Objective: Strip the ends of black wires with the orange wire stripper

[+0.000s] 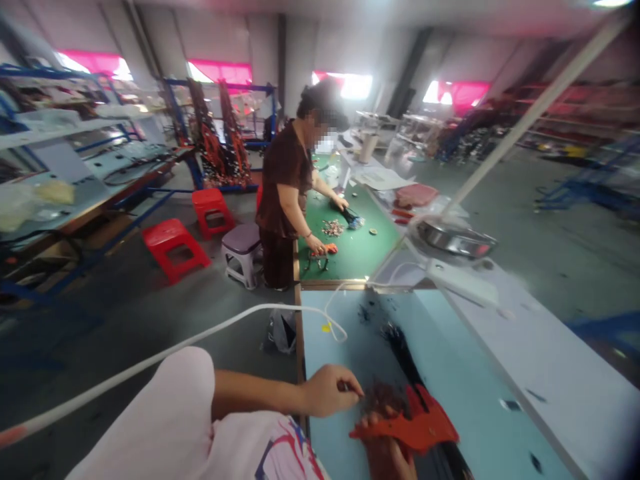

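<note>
My left hand [331, 391] is over the blue tabletop, thumb and fingertips pinched together; whatever is between them is too small to make out. Just right of it and lower, my right hand [381, 443] is closed around an orange-red wire stripper [433, 423], partly blurred. A bundle of black cables [400, 347] runs lengthwise along the table and passes under the stripper, reappearing below it. Dark reddish, smeared bits lie between my two hands.
A white cord [260, 309] crosses in front, looping onto the blue table [327, 353]. A co-worker [285, 180] stands at the adjoining green table [350, 257], hands on cables and an orange tool. Red stools [175, 250] stand left. A metal lamp [457, 237] sits right, beside a slanted pole.
</note>
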The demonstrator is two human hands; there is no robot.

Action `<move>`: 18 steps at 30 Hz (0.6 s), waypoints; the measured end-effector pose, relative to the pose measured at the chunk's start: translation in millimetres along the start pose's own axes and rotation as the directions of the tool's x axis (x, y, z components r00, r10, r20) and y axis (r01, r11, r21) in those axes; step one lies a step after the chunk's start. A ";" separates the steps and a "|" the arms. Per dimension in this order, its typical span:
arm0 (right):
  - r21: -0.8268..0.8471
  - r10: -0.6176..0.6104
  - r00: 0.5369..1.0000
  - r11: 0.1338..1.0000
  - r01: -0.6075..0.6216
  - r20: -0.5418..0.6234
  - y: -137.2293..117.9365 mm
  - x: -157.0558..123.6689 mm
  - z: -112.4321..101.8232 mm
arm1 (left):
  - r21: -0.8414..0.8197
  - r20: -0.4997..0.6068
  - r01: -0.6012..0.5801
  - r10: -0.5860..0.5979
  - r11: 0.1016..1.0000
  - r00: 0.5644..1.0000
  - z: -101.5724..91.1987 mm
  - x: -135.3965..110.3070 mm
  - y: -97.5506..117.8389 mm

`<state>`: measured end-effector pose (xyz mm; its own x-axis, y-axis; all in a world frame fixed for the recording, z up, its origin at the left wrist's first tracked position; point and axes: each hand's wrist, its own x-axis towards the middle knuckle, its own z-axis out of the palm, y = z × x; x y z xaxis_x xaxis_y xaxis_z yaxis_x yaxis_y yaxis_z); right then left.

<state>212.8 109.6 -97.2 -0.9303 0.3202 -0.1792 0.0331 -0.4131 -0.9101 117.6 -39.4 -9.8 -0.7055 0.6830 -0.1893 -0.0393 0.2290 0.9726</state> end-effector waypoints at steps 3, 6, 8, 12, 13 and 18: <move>0.118 -0.072 0.972 0.988 0.100 -0.223 -6.5 -39.8 11.3 | 0.092 -0.022 -0.022 0.024 0.996 0.999 -3.1 6.8 3.1; 0.062 -0.043 0.917 0.995 0.073 -0.397 -23.1 -84.8 26.7 | 0.125 0.062 -0.079 0.072 0.989 0.995 3.2 24.4 6.6; 0.032 -0.024 0.888 0.999 0.044 -0.459 -33.7 -107.8 35.1 | 0.122 0.159 -0.131 0.111 0.984 0.981 14.0 37.9 9.8; 0.164 0.039 0.840 0.985 0.059 -0.541 -42.2 -140.8 46.4 | 0.091 0.391 -0.275 0.220 0.957 0.894 43.2 55.8 18.1; 0.218 0.056 0.828 0.973 0.081 -0.557 -41.6 -146.2 50.0 | 0.084 0.443 -0.314 0.246 0.946 0.862 50.2 58.1 19.9; 0.312 0.039 0.742 0.921 0.232 -0.669 -34.7 -152.1 71.6 | 0.058 0.625 -0.496 0.356 0.866 0.695 74.9 63.4 24.7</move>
<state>326.9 14.2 -11.6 -0.4450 0.7918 -0.4183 -0.2996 -0.5718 -0.7637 124.9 61.6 -7.9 -0.0623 0.9894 0.1309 0.3567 -0.1005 0.9288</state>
